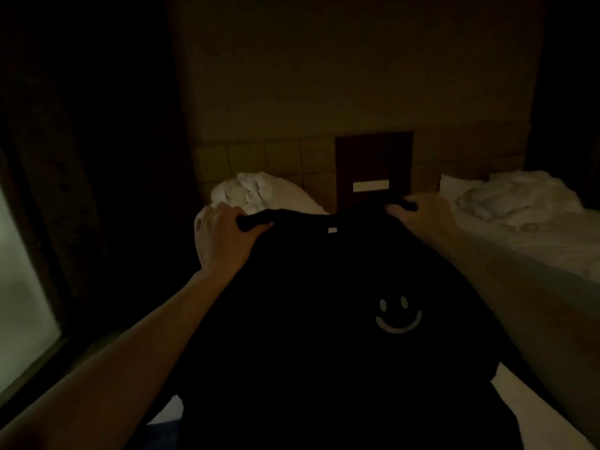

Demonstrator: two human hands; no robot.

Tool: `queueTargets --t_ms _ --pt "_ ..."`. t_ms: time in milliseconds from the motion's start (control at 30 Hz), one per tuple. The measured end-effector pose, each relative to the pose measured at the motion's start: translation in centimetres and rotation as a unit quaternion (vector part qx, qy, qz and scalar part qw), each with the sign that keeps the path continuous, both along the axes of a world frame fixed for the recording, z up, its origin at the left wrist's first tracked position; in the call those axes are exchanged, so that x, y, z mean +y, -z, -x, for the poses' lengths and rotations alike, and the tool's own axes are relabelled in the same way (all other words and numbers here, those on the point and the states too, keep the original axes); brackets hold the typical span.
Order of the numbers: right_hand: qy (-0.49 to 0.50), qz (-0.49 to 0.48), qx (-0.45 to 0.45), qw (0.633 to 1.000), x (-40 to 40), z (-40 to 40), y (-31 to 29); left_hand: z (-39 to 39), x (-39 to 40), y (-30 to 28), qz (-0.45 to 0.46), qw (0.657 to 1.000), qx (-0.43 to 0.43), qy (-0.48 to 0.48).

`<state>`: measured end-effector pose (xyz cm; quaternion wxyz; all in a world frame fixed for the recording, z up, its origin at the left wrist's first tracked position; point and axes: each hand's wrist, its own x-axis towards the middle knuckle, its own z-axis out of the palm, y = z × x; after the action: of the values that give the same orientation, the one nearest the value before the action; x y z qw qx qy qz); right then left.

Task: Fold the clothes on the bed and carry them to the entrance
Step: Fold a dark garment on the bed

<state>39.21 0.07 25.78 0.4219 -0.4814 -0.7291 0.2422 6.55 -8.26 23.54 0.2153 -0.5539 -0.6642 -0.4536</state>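
A black T-shirt (324, 303) with a pale smiley face on its chest hangs spread out in front of me, over the white bed (519, 404). My left hand (220, 235) grips its left shoulder and my right hand (418, 212) grips its right shoulder. Both are held at the same height, with a small white neck label between them. The shirt's lower part covers most of the bed below. The room is very dim.
A white pillow (259, 193) lies at the head of this bed. A second bed with crumpled white bedding (519, 203) stands at the right. A dark panel (373, 164) is on the tiled wall between them. A pale window (22, 303) is at the left.
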Motion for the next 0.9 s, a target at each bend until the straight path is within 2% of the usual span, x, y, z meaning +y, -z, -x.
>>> queueTargets --t_ms 133,233,300,400,533,633,767,833,900 --pt "-0.005 0.089 -0.123 0.988 8.7 2.4 8.8 2.0 8.4 9.5 0.167 0.985 -0.037 0.034" --pt "0.009 0.125 -0.197 0.972 13.9 4.4 16.8 3.5 13.6 17.5 0.315 0.947 -0.042 0.046" --pt "0.026 0.122 -0.247 0.961 17.1 5.5 22.5 4.3 16.9 23.5 0.362 0.929 -0.056 0.052" --pt "0.019 0.132 -0.321 0.938 21.0 6.7 30.1 4.4 20.9 31.3 0.401 0.916 -0.036 0.006" --pt "0.027 0.116 -0.4 0.909 24.1 7.7 37.3 3.8 24.5 38.3 0.418 0.908 -0.019 -0.01" --pt "0.02 0.122 -0.42 0.899 25.4 7.5 40.9 3.6 25.2 41.9 0.404 0.914 0.006 -0.03" --pt "0.024 0.141 -0.391 0.909 25.7 7.2 42.5 3.9 24.9 41.6 0.359 0.933 -0.017 -0.007" --pt "0.025 0.165 -0.374 0.912 25.2 6.8 42.0 4.4 23.7 40.4 0.314 0.948 -0.053 0.009" --pt "0.029 0.207 -0.345 0.915 24.6 5.6 41.2 4.8 21.6 39.2 0.252 0.966 -0.052 0.0"
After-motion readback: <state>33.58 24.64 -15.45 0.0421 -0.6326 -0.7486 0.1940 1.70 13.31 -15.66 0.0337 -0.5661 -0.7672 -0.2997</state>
